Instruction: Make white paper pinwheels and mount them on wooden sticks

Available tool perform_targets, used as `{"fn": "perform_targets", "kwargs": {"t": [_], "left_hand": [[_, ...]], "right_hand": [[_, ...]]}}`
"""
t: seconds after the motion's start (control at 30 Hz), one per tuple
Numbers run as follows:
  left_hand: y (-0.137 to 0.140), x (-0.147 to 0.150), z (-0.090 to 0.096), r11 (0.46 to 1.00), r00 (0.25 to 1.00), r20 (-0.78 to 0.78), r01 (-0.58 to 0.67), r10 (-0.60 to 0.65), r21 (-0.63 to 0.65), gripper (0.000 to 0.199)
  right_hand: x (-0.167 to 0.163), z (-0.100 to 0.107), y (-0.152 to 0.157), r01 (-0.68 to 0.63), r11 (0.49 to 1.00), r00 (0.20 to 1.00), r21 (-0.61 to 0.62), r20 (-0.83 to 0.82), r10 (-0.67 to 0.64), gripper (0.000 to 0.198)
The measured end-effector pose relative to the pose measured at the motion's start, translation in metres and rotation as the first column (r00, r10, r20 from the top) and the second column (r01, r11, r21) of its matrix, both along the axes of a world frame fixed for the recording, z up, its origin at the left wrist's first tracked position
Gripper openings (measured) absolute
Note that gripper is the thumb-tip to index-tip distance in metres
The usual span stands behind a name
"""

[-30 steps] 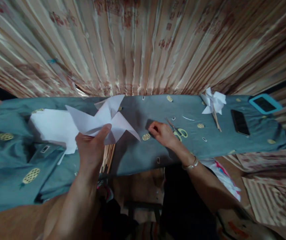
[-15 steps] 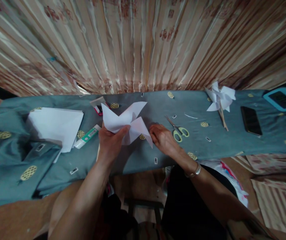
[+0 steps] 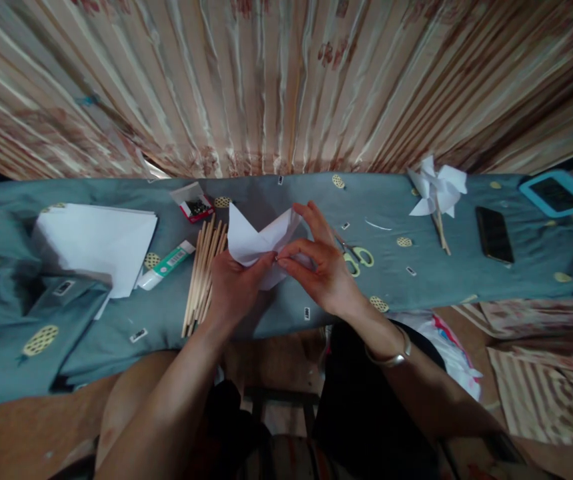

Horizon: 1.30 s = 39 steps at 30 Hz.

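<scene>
The folded paper pinwheel [image 3: 253, 243] sits right in the grip, held between both hands above the gray-green tablecloth [image 3: 436, 283]. It looks very light and should handle as thin, springy sheet paper: stiff enough along its folds to keep a curve, soft at the free points, and probably easy to crease or tear under a hard squeeze. The gathered middle, where the folds overlap, seems the safest place to take hold, since the outer blades would likely bend if pressed. The left hand [image 3: 236, 283] clamps the near-left part of the paper, its thumb laid along the top and its tip pressing close to the middle; its other fingers are mostly hidden beneath. The right hand [image 3: 323, 273] comes in from the opposite side with thumb and forefinger pinched together at that middle, though what lies between the tips is too small to tell, while its other fingers rise near the far-right blade. Both forearms reach forward and converge, and a metal bracelet [image 3: 396, 360] circles the right wrist. Just left of the grip lies a bundle of wooden sticks [image 3: 203, 267], with a green-and-white glue tube [image 3: 166, 265] beyond it; a small open box [image 3: 196, 208] rests farther forward on that side, and green-handled scissors [image 3: 363, 255] lie just right of the grip.
</scene>
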State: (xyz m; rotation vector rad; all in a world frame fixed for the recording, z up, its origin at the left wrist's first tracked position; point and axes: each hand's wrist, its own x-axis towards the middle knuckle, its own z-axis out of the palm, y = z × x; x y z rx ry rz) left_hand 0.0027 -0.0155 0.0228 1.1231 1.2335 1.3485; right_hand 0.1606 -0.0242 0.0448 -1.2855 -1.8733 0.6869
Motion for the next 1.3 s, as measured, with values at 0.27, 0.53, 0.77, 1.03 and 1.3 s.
{"fn": "perform_targets", "kwargs": {"t": [0.27,0.53,0.77,1.03,1.3], "left_hand": [[-0.003,-0.001,0.003,0.995,0.996,0.086,0.036,-0.028,-0.098,0.022],[-0.004,0.001,0.000,0.995,0.993,0.119,0.030,-0.019,-0.095,0.018],[-0.003,0.003,-0.002,0.992,0.993,0.112,0.034,-0.020,-0.123,0.019],[-0.004,0.002,0.002,0.992,0.997,0.073,0.039,-0.031,-0.117,0.013],[-0.004,0.003,0.002,0.994,0.997,0.068,0.046,-0.040,-0.103,0.012]], "right_hand": [[0.004,-0.004,0.005,0.015,1.000,0.999,-0.019,-0.046,-0.016,0.010],[0.008,-0.007,0.005,0.000,0.998,0.998,-0.067,-0.055,-0.004,0.008],[0.011,-0.010,0.007,-0.033,0.995,0.994,-0.094,-0.104,0.023,0.007],[0.013,-0.009,0.007,-0.070,0.990,0.991,-0.126,-0.120,0.054,0.006],[0.014,-0.010,0.007,-0.073,0.985,0.991,-0.154,-0.118,0.055,0.004]]}}
